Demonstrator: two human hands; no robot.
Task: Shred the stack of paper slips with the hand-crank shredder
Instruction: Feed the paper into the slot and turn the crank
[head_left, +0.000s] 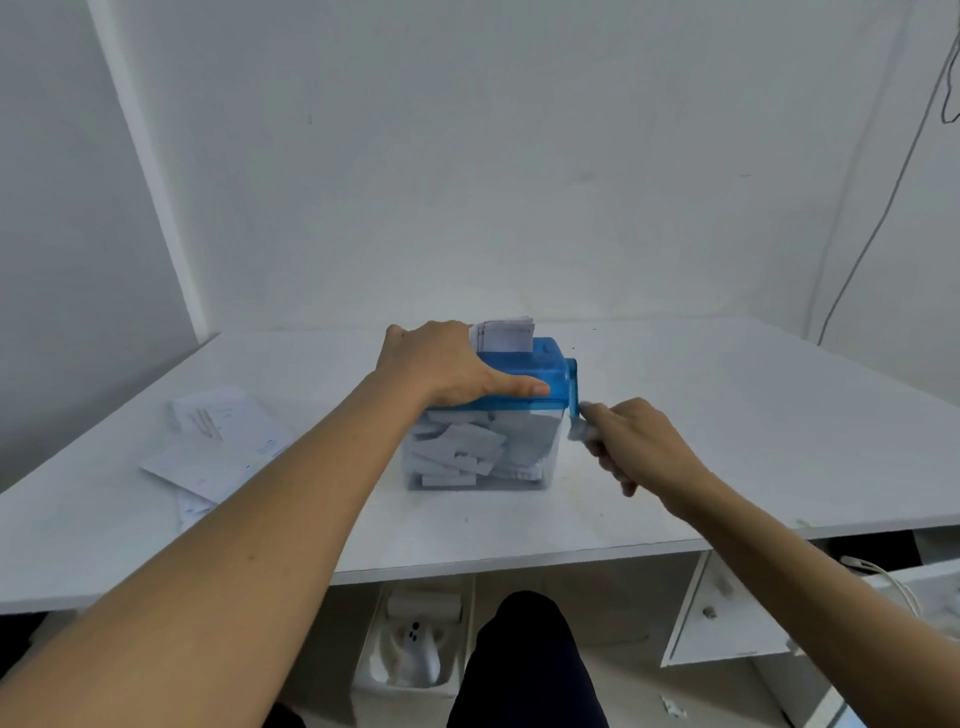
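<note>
The hand-crank shredder (545, 371) has a blue top and a clear bin (483, 452) holding several cut white paper pieces. It stands mid-table. White paper slips (506, 335) stick up out of the slot on top. My left hand (441, 366) lies over the blue top's left side, thumb along its front edge. My right hand (631, 441) grips the white knob of the blue crank (573, 387) at the shredder's right side, low down; the knob is blurred.
A loose stack of printed paper slips (218, 441) lies on the white table (727, 415) to the left of the shredder. White walls stand behind and on both sides. A cable (878, 218) hangs at the right wall. Under the table are a cabinet door (727, 613) and a white bin (415, 654).
</note>
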